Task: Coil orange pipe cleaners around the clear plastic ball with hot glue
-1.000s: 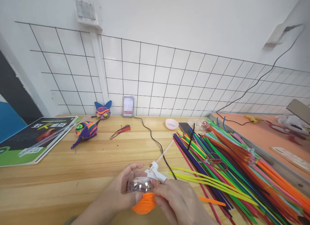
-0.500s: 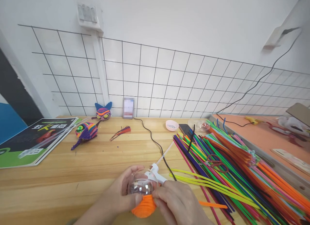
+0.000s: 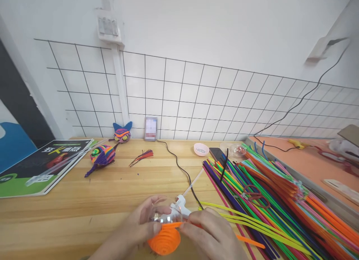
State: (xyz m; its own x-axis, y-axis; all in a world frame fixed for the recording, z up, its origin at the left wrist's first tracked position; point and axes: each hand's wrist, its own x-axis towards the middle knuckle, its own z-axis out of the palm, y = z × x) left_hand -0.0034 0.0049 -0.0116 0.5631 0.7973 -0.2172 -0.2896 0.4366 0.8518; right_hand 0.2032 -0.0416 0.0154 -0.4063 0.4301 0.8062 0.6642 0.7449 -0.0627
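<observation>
My left hand (image 3: 137,224) is closed around a clear plastic ball (image 3: 165,216), its thumb pressing the near side. Orange pipe cleaner coils (image 3: 164,242) wrap the ball's lower part. Between the thumb and fingers of my right hand (image 3: 211,230) is a loose orange pipe cleaner (image 3: 174,225), drawn along the upper edge of the coils. Its tail (image 3: 251,241) sticks out to the right beyond this hand. Just behind the ball lies a white glue gun (image 3: 181,207) with a glue stick in its back; the ball and right hand partly hide it.
Many coloured pipe cleaners (image 3: 280,200) cover the right side, with red-handled scissors (image 3: 256,197) on top. A pink bowl (image 3: 201,149), a phone (image 3: 216,154) and clear plastic shells (image 3: 238,150) stand behind. Two wrapped figures (image 3: 103,155) and a magazine (image 3: 47,166) lie left.
The ball has tilted, so more of the orange coils face me. The orange strand is now stretched across their upper edge. The whole view has shifted slightly.
</observation>
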